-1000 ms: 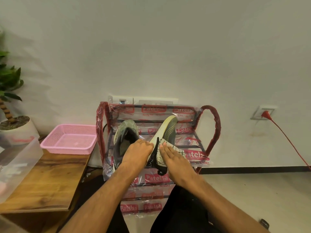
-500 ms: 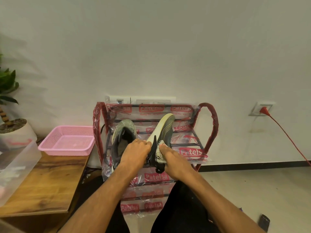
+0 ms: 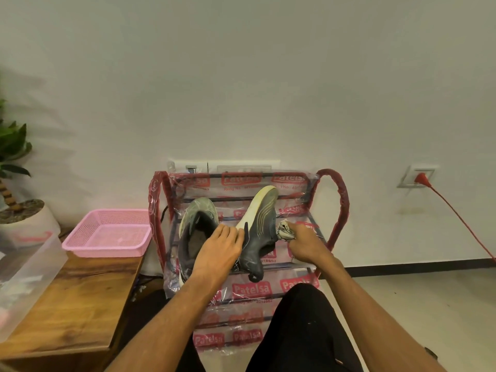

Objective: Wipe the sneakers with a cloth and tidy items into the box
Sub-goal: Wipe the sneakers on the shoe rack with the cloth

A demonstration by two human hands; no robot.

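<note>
Two grey sneakers lie on the top shelf of a plastic-wrapped red shoe rack (image 3: 341, 200). The left sneaker (image 3: 193, 224) lies with its opening facing me. The right sneaker (image 3: 264, 224) is tipped on its side, pale sole to the left. My left hand (image 3: 220, 251) grips this right sneaker at its heel side. My right hand (image 3: 306, 245) holds a bunched white patterned cloth (image 3: 285, 230) against the sneaker's right side.
A pink plastic basket (image 3: 107, 232) sits on a wooden table (image 3: 67, 304) at the left, with a clear plastic box (image 3: 29, 272) at the table's near left. A potted plant (image 3: 16, 183) stands behind. A red cable (image 3: 456, 210) runs from a wall socket at the right.
My right hand has moved the cloth from the middle of the right sneaker out to its right side. The left hand keeps its hold.
</note>
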